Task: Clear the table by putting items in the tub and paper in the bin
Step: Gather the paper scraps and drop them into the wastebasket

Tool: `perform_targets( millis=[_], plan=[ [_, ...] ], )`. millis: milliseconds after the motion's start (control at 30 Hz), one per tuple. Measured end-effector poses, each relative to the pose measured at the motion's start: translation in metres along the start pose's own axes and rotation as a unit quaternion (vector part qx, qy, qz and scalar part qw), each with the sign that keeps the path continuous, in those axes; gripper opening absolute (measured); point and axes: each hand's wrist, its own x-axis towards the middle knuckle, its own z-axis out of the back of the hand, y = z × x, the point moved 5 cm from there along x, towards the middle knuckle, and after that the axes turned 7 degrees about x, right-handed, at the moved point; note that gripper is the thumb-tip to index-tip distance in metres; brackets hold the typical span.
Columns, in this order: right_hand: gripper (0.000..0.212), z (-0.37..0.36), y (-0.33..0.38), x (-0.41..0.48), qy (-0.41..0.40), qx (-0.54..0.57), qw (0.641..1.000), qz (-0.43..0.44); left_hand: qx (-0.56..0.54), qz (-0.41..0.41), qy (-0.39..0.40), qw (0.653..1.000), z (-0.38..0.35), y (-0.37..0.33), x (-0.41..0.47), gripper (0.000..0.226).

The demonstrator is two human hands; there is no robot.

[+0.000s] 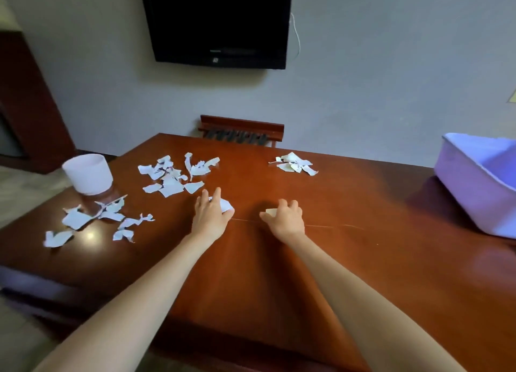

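Torn white paper scraps (167, 178) lay strewn on the glossy reddish wooden bench (279, 274), just right of the white cylindrical bin (87, 173). Farther right of that bin, the left hand (210, 215) clutched a crumpled piece (226, 204) and the right hand (289, 215) pinched a small scrap (270, 211). Gathering paper seemed the step in hand. The next move called for carrying both pieces over to the bin.
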Motion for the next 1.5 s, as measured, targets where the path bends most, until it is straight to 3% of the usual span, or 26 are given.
perform_targets(
  millis=[100,267,400,533,700,867,1000,1133,1333,1500],
  plan=[
    [0.04,-0.007,0.004,0.018,-0.006,-0.013,1.0,0.019,0.023,-0.011,0.002,1.0,-0.008,-0.003,0.021,0.064],
    [0.014,-0.019,0.009,0.033,0.006,0.035,0.998,0.046,-0.011,-0.024,-0.065,0.998,-0.013,-0.01,0.031,0.028],
    [0.004,-0.021,0.011,0.033,-0.006,0.041,0.998,0.055,-0.016,-0.031,-0.119,0.992,-0.002,-0.004,0.021,0.04],
    [0.017,-0.033,0.025,0.024,-0.007,0.065,0.994,0.082,-0.032,0.014,-0.197,0.98,0.019,0.037,0.01,0.037],
    [0.014,-0.075,0.075,-0.001,0.042,0.156,0.978,0.132,-0.013,0.148,-0.246,0.958,0.045,0.129,-0.008,0.032],
    [0.018,-0.136,0.136,-0.026,0.069,0.153,0.968,0.187,0.02,0.19,-0.305,0.933,0.071,0.189,-0.032,0.021],
    [0.03,-0.17,0.166,-0.036,0.046,0.09,0.967,0.235,0.039,0.239,-0.263,0.934,0.073,0.223,-0.033,0.019],
    [0.047,-0.183,0.177,-0.031,0.031,0.016,0.97,0.242,0.006,0.271,-0.176,0.946,0.07,0.243,-0.015,0.042],
    [0.072,-0.201,0.199,-0.024,0.087,-0.093,0.929,0.348,-0.042,0.216,-0.164,0.962,0.072,0.25,0.014,0.076],
    [0.074,-0.223,0.219,-0.002,0.121,-0.146,0.903,0.386,0.012,0.166,-0.114,0.979,0.069,0.255,0.035,0.063]
  ],
)
